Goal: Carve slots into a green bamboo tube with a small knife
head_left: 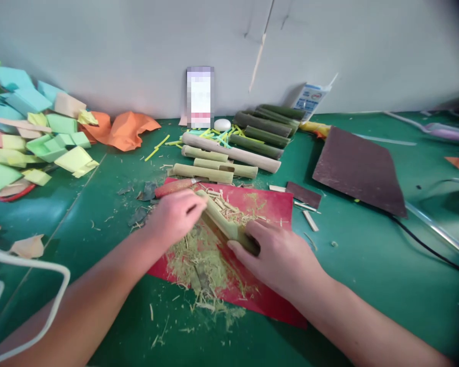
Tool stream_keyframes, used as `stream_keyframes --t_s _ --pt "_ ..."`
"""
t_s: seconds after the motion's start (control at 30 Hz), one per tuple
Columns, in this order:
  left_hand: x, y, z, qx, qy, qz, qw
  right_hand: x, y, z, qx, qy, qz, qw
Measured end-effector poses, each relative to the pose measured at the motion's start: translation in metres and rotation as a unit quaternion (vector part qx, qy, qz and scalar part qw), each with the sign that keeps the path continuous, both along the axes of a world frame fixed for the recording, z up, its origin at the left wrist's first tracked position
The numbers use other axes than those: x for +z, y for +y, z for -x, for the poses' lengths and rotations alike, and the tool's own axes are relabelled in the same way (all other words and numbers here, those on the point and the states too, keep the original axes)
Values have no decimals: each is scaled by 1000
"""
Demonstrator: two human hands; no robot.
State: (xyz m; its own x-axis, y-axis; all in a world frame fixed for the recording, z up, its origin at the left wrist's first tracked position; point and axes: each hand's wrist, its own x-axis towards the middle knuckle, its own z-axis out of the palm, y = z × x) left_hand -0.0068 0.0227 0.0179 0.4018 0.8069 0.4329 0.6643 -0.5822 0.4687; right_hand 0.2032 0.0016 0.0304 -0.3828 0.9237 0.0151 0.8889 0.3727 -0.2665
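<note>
Green table (367, 255) | carton (310, 99) print illegible | right hand (277, 252) clamped on bamboo (219, 215) | left hand (178, 214) at its end, grip unclear

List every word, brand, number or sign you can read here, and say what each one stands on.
None can be read.
Blue-and-white carton by the wall: printing and a round mark, too small and blurred to read.
Phone propped against the wall: screen pixelated, nothing legible.
</note>
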Motion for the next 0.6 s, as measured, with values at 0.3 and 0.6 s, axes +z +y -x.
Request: stream_keyframes --t_s 0.3,0.6 --pt "-2 2 1 -13 -6 5 1000 -1 0 -1 -2 3 -3 1000" --pt "-2 -1 -3 -25 7 2 1000 0 0 -1 -2 0 0 1000"
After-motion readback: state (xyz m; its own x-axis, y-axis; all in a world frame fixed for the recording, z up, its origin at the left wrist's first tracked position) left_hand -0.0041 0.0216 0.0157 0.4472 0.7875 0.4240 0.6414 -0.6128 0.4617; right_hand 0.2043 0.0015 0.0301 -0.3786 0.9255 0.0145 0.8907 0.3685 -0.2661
